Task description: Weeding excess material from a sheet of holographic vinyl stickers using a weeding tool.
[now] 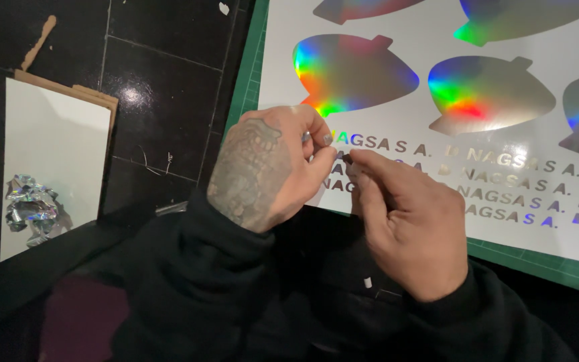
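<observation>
Pinching a tiny dark scrap (pixel 347 159) (orientation unclear) above the sheet (pixel 423 151).

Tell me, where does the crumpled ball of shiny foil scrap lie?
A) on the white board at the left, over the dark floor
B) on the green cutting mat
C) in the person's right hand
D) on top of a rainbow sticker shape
A: the crumpled foil scrap rests on the white board at far left, apart from both hands and the green cutting mat.
</observation>
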